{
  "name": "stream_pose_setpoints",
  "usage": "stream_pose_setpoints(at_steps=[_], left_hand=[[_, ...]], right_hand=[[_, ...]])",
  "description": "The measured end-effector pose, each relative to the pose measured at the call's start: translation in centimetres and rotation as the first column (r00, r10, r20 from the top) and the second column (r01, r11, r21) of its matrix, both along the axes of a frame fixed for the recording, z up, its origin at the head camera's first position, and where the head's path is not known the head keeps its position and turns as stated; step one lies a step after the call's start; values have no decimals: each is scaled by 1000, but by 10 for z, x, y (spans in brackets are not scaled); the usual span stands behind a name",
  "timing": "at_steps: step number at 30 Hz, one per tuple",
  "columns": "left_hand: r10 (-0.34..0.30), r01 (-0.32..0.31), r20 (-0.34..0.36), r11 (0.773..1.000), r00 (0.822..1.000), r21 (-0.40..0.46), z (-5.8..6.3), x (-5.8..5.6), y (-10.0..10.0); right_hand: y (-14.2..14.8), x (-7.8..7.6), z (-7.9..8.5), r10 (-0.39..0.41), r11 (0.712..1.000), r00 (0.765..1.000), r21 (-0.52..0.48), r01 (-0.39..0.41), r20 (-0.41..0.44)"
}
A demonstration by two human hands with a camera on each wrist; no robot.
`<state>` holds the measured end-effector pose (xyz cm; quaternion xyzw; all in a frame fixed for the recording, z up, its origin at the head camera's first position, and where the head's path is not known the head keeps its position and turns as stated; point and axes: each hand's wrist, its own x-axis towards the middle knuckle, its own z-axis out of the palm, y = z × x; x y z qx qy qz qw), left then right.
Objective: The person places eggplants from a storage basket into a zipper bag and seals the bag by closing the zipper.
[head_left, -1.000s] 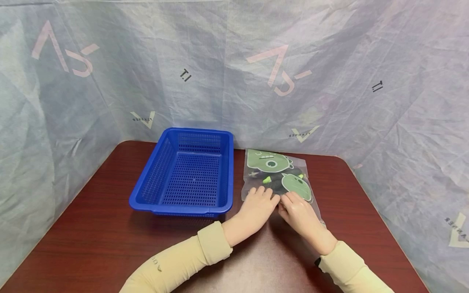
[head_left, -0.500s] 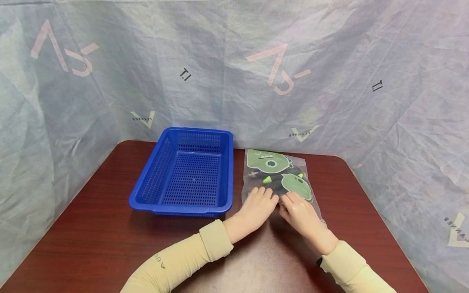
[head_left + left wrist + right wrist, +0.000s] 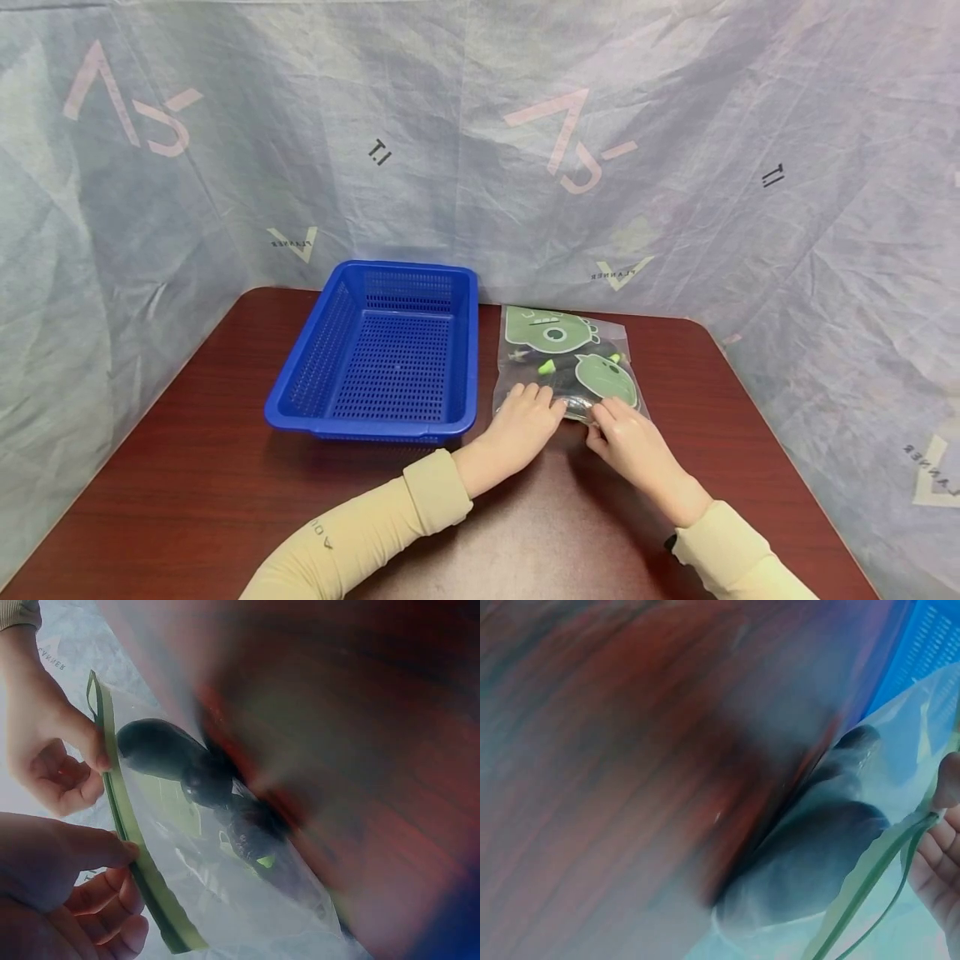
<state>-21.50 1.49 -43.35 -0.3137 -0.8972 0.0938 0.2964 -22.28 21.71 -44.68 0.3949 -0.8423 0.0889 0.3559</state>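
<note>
A clear zip bag (image 3: 555, 329) with green cartoon prints lies near the back right of the table. Through its film show dark eggplants (image 3: 159, 750), with bright green stem ends visible in the head view. Along the bag's near edge runs a green zip strip (image 3: 154, 885). My left hand (image 3: 523, 427) pinches this strip between thumb and fingers. A short gap to the right, my right hand (image 3: 632, 440) pinches the strip too. Beyond the right hand, in the right wrist view, the two edges of the strip (image 3: 862, 881) stand apart.
Left of the bag stands a blue perforated basket (image 3: 371, 430) with nothing seen inside. Both are on a dark red wooden table (image 3: 180, 467). Grey printed cloth (image 3: 465, 192) hangs behind and at the sides.
My right hand has slid right along the zip strip, widening the gap between the hands. The left hand has shifted slightly left and still pinches. The basket has not moved.
</note>
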Motion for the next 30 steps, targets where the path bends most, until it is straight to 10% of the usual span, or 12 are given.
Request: stream_pose_setpoints(at_steps=[30], left_hand=[[5,-5,6,1000,1000,-4,-5,3,-6]], right_hand=[[62,1,8,-91,987,990,142,76,105]])
